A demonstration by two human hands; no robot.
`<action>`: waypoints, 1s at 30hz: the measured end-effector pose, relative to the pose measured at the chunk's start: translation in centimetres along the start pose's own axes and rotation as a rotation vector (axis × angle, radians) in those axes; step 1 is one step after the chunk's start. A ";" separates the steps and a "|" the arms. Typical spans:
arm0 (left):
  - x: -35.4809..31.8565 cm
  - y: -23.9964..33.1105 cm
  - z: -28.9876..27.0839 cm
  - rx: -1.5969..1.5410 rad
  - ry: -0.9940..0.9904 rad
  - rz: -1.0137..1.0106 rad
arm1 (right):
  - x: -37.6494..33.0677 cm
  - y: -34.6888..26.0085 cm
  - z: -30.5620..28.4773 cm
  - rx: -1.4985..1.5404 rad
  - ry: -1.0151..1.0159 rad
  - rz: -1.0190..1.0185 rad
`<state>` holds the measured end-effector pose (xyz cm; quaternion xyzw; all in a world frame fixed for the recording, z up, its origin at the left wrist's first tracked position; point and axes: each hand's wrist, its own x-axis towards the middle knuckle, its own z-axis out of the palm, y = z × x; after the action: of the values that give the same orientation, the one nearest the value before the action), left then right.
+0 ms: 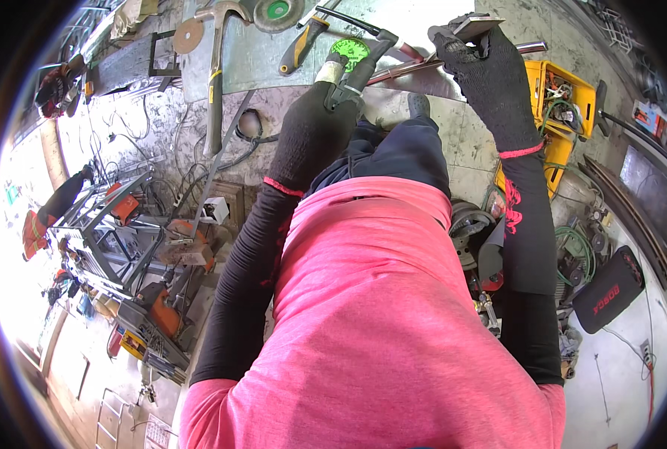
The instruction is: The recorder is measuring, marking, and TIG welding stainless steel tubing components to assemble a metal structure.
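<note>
My left hand (320, 127), in a black knit glove with a pink cuff, reaches toward the workbench's metal top (240, 63). Its fingers are closed round a dark grey thing with a pale section, whose kind I cannot make out. Just beyond those fingers lies a bright green disc (350, 49) with black markings. My right hand (490, 71), gloved alike, is raised on the right and pinches a small flat metal piece (477, 28). Shiny reddish metal tubes (408, 69) lie between the two hands. Left of my left hand is a yellow-and-grey tool handle (303, 46).
A claw hammer (217, 78) overhangs the bench edge, near a brown disc (188, 36) and a green-centred grinding wheel (279, 10). Cables (184, 161) trail over the floor. Yellow crates (585, 105) and a black case (608, 290) stand right; a metal frame (101, 239) stands left.
</note>
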<state>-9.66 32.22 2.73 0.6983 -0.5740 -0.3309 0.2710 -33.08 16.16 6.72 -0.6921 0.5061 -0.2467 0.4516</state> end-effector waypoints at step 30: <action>-0.2 0.4 0.4 -0.003 -0.012 -0.060 | -0.2 -0.2 -0.2 -0.055 -0.008 0.015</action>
<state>-10.19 32.35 2.79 0.7128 -0.5539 -0.3437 0.2588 -33.21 16.25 7.01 -0.7015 0.5161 -0.2263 0.4363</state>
